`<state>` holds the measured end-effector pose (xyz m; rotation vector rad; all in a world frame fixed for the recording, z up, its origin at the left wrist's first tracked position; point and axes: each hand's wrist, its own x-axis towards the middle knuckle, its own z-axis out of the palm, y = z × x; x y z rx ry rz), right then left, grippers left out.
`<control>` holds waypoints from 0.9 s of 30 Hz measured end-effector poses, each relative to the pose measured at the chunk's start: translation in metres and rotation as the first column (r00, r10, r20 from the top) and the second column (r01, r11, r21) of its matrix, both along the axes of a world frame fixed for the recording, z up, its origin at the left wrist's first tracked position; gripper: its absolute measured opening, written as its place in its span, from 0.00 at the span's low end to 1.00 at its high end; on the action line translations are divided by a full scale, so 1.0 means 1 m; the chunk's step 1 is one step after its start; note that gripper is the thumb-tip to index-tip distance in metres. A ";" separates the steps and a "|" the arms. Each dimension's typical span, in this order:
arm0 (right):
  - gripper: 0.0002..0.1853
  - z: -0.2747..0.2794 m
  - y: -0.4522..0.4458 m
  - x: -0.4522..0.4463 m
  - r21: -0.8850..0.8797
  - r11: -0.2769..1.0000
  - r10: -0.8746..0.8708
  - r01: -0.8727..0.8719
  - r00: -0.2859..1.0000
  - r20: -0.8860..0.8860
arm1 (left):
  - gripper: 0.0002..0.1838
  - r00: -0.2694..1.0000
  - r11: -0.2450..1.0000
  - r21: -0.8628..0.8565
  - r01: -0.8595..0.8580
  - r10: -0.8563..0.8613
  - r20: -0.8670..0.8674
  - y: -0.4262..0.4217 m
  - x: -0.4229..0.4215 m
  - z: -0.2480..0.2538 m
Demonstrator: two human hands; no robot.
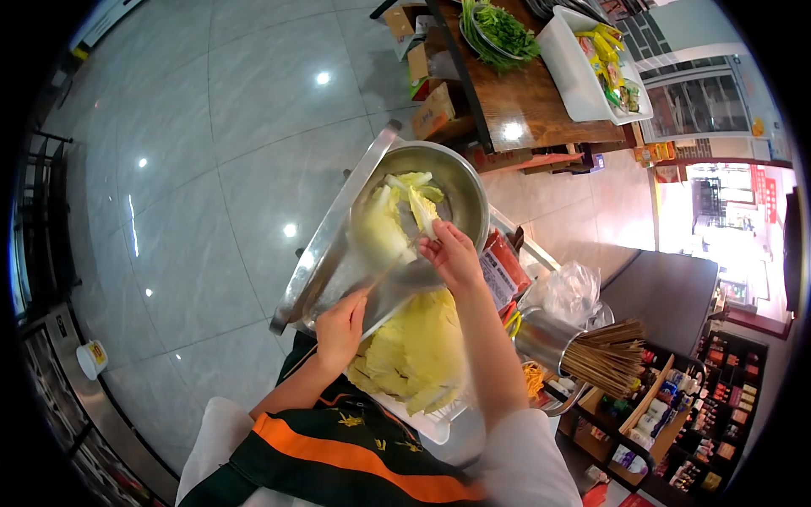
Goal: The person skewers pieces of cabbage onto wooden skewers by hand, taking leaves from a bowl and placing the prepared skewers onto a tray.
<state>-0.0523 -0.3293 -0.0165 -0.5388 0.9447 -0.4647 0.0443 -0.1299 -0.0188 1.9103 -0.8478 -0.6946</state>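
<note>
Over the steel cart, my left hand is closed on what looks like a thin bamboo skewer, its far end blurred against the pale leaves. My right hand pinches a piece of napa cabbage leaf at the near side of a large steel bowl. Another pale cabbage leaf, smeared by motion, hangs over the bowl's left part; whether the skewer pierces it I cannot tell. Below my hands, a pile of yellow cabbage leaves fills a white basket, partly hidden by my right forearm.
To the right stand a steel canister of bamboo skewers, a red packet and a clear plastic bag. A wooden table ahead bears greens and a white bin. Tiled floor lies left.
</note>
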 end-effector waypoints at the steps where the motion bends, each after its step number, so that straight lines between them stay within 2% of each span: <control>1: 0.05 0.001 -0.001 0.000 -0.016 1.000 0.008 -0.008 1.000 -0.004 | 0.10 1.000 1.000 -0.002 -0.001 0.001 -0.001 0.000 0.000 0.000; 9: 0.06 0.012 -0.005 -0.005 -0.010 0.999 0.046 -0.047 0.998 -0.040 | 0.10 0.998 0.999 0.022 0.050 -0.050 0.027 0.000 0.002 0.011; 11: 0.06 0.018 -0.006 -0.004 -0.006 0.997 0.080 -0.081 0.990 -0.117 | 0.10 0.998 0.998 0.036 0.058 -0.059 0.031 0.000 0.002 0.012; 14: 0.07 0.021 -0.005 -0.003 -0.030 0.991 0.122 -0.128 0.982 -0.143 | 0.10 0.997 0.998 0.033 0.047 -0.049 0.055 0.000 0.001 0.012; 18: 0.07 0.019 -0.007 -0.007 -0.052 0.978 0.191 -0.200 0.971 -0.144 | 0.09 0.998 0.999 0.022 0.032 -0.033 0.044 -0.001 -0.003 0.014; 21: 0.08 0.024 -0.006 -0.007 0.000 0.974 0.225 -0.227 0.967 -0.119 | 0.09 0.999 1.000 -0.009 0.018 -0.017 0.033 0.000 -0.007 0.009; 24: 0.08 0.034 -0.002 -0.004 0.009 0.977 0.211 -0.212 0.966 -0.147 | 0.09 1.000 0.999 -0.041 0.010 -0.009 0.027 0.000 -0.008 0.012; 26: 0.06 0.035 0.003 0.000 0.014 1.000 0.004 -0.003 0.998 -0.063 | 0.09 1.000 0.999 -0.047 0.011 -0.010 0.025 -0.001 -0.009 0.013; 27: 0.06 0.034 0.005 0.000 0.013 1.000 0.005 -0.004 0.998 -0.062 | 0.09 1.000 0.998 -0.060 0.002 -0.001 0.027 0.000 -0.010 0.011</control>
